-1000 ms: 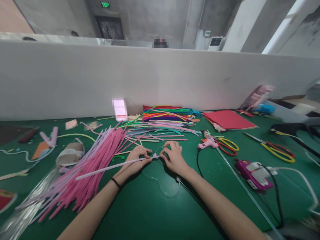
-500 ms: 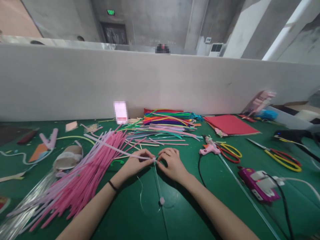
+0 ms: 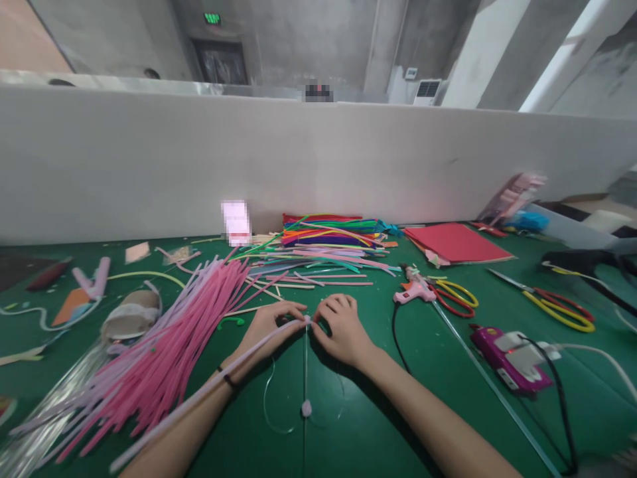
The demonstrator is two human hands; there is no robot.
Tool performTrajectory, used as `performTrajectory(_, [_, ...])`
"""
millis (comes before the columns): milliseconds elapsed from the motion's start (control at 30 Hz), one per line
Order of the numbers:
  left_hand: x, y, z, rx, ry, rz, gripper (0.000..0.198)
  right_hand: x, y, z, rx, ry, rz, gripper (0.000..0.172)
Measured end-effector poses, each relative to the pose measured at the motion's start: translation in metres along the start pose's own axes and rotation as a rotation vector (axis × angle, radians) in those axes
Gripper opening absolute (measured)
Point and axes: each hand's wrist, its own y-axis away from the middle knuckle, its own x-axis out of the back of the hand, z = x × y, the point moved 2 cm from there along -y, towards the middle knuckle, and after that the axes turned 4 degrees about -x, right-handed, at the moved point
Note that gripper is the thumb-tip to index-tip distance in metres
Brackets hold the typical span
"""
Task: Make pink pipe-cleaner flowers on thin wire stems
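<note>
My left hand (image 3: 275,326) is closed, thumb and forefinger pinching a lilac pipe cleaner (image 3: 219,377). Its long tail slants down across my left forearm toward the lower left. At the fingertips sits a small lilac wrapped bit (image 3: 307,320). My right hand (image 3: 342,330) faces it with curled fingers, thumb tip against that bit; what lies inside its pinch is hidden. A thin clear strand (image 3: 305,372) runs straight down from the fingertips to a small lilac ball (image 3: 306,407). Loops of clear thread (image 3: 266,398) curve on the green table beside it.
Pink and lilac pipe cleaners (image 3: 184,352) lie heaped at left; coloured bundles (image 3: 328,232) lie behind. A pink glue gun (image 3: 414,291) with its cable, scissors (image 3: 552,305), a purple power strip (image 3: 510,362) and red sheets (image 3: 455,243) are at right. A white partition (image 3: 308,159) stands behind.
The lilac pipe cleaner's free tail has swung from pointing up-left to lying down-left across my left forearm. The lilac ball has shifted slightly left, and the strand now hangs straighter.
</note>
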Motion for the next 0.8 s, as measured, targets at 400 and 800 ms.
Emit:
performTrajectory(400, [0.000, 0.004, -0.003, -0.043, -0.009, -0.090, 0.009, -0.001, 0.003, -0.003, 0.127, 0.149, -0.004, 0.006])
performTrajectory(800, [0.004, 0.002, 0.006, 0.066, 0.076, -0.146, 0.011, 0.010, -0.002, -0.006, 0.173, 0.149, -0.012, 0.004])
